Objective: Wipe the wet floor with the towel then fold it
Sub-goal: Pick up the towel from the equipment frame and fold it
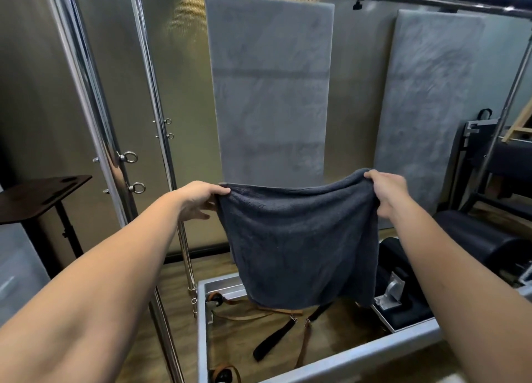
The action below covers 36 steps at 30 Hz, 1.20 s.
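A dark grey towel (299, 238) hangs in the air in front of me, spread flat, its lower edge above the wooden floor (178, 282). My left hand (198, 199) pinches its top left corner. My right hand (387, 191) grips the top right corner, slightly higher. Both arms are stretched forward.
A metal frame (331, 364) on the floor encloses brown and black straps (276, 339). Chrome poles (155, 100) with eye rings stand at the left, beside a black stand (37, 198). Grey padded panels (270, 89) lean on the wall. Black exercise equipment (489, 238) sits at the right.
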### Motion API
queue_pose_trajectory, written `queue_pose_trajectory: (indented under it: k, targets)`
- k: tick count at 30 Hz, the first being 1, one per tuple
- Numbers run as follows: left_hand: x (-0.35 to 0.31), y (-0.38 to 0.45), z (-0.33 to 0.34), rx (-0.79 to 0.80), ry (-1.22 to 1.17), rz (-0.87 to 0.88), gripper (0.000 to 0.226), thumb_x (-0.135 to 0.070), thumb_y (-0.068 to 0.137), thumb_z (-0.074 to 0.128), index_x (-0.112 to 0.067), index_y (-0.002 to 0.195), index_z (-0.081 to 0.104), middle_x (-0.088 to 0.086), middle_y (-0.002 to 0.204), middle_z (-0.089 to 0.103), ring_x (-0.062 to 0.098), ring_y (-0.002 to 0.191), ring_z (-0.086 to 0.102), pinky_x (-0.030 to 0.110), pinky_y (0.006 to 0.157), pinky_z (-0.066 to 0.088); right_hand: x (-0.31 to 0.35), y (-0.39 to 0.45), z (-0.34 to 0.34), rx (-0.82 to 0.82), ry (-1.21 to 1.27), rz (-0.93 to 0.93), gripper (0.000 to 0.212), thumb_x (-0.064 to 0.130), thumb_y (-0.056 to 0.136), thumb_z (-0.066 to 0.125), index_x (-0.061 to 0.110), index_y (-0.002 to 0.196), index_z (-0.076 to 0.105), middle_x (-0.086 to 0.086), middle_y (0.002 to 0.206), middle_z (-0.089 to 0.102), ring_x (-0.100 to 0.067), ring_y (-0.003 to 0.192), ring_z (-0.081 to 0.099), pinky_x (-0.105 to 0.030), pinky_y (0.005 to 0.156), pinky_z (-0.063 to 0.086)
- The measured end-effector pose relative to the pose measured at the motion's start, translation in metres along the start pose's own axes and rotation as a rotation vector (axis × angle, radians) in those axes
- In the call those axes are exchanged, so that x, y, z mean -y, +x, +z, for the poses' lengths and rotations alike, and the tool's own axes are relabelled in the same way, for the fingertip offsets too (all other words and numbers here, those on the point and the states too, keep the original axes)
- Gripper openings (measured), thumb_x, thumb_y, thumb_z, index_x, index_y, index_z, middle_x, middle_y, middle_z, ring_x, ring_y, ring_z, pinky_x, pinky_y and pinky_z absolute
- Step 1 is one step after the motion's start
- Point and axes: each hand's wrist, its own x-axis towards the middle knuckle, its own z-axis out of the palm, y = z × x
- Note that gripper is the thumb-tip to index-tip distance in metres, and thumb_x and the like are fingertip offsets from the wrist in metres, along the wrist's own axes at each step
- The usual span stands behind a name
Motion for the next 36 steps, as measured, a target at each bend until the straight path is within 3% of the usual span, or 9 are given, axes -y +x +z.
queue_pose_trajectory:
  k: [8,13,15,17,22,25,30,33,36]
  targets:
    - [-0.012,-0.007,0.027,-0.036,-0.125,-0.176,0.016,-0.018,0.098,0.059,-0.010,0.084,0.058,0.004,0.057,0.068,0.016,0.048,0.066,0.026,0.044,0.054,-0.022,-0.009,0.036,-0.046,-0.058,-0.036,0.014,0.022,0.083,0.077,0.016,0.078,0.066,-0.002,0.087,0.067,-0.021,0.081,0.060,-0.033,0.073,0.046]
    - [-0.052,-0.013,0.057,-0.011,-0.092,-0.014,0.007,-0.007,0.097,0.053,-0.007,0.094,0.060,0.007,0.070,0.072,0.018,0.056,0.070,0.036,0.061,0.062,-0.015,-0.038,0.077,0.031,-0.157,-0.369,0.019,0.017,0.083,0.075,0.020,0.069,0.062,0.008,0.069,0.062,-0.007,0.063,0.055,-0.012,0.051,0.040]
    - [-0.061,-0.014,0.065,-0.008,-0.061,0.053,0.009,-0.005,0.096,0.055,-0.008,0.099,0.062,0.007,0.076,0.071,0.019,0.060,0.070,0.040,0.066,0.063,-0.012,-0.055,0.092,0.097,-0.225,-0.484,0.022,0.021,0.085,0.074,0.023,0.069,0.059,0.009,0.068,0.061,-0.005,0.062,0.055,-0.014,0.054,0.042]
    - [-0.068,-0.017,0.075,0.005,-0.002,0.105,0.012,-0.005,0.095,0.055,-0.009,0.101,0.065,0.007,0.080,0.070,0.019,0.056,0.070,0.036,0.053,0.060,-0.012,-0.070,0.102,0.158,-0.264,-0.561,0.022,0.024,0.086,0.074,0.024,0.069,0.059,0.010,0.064,0.059,-0.006,0.060,0.054,-0.023,0.055,0.042]
    - [-0.072,-0.025,0.090,0.060,0.070,0.194,0.031,0.000,0.093,0.044,-0.005,0.106,0.072,0.011,0.087,0.069,0.021,0.059,0.064,0.033,0.060,0.058,-0.026,-0.096,0.121,0.235,-0.357,-0.666,0.024,0.029,0.085,0.074,0.033,0.066,0.060,0.019,0.059,0.059,0.003,0.058,0.054,-0.012,0.047,0.034]
    - [-0.069,-0.026,0.090,0.047,0.027,0.201,0.035,-0.001,0.091,0.041,-0.005,0.105,0.073,0.010,0.079,0.068,0.018,0.047,0.059,0.032,0.059,0.056,-0.035,-0.098,0.123,0.268,-0.400,-0.680,0.020,0.028,0.085,0.074,0.035,0.072,0.062,0.014,0.060,0.058,0.002,0.059,0.053,-0.014,0.052,0.033]
    - [-0.061,-0.025,0.078,0.020,-0.008,0.248,0.020,-0.030,0.091,0.068,-0.011,0.098,0.068,0.002,0.067,0.065,0.015,0.047,0.055,0.028,0.053,0.053,-0.036,-0.099,0.123,0.510,-0.395,-0.667,0.014,0.012,0.093,0.063,0.017,0.101,0.074,0.008,0.078,0.068,-0.008,0.073,0.063,-0.027,0.070,0.052]
    - [-0.056,-0.022,0.068,-0.009,-0.026,0.290,0.018,-0.010,0.086,0.070,-0.017,0.100,0.061,-0.003,0.062,0.067,0.011,0.044,0.057,0.024,0.046,0.051,-0.028,-0.097,0.117,0.732,-0.192,-0.375,0.030,0.001,0.098,0.042,0.012,0.102,0.069,-0.007,0.078,0.069,-0.025,0.072,0.071,-0.037,0.053,0.059]
    - [-0.053,-0.021,0.062,-0.061,0.053,0.373,0.023,-0.004,0.085,0.065,-0.019,0.098,0.054,-0.001,0.064,0.060,0.014,0.052,0.053,0.027,0.052,0.050,-0.023,-0.088,0.107,0.638,-0.103,-0.318,0.019,0.002,0.096,0.043,0.015,0.096,0.057,-0.013,0.082,0.065,-0.026,0.069,0.069,-0.036,0.046,0.056]
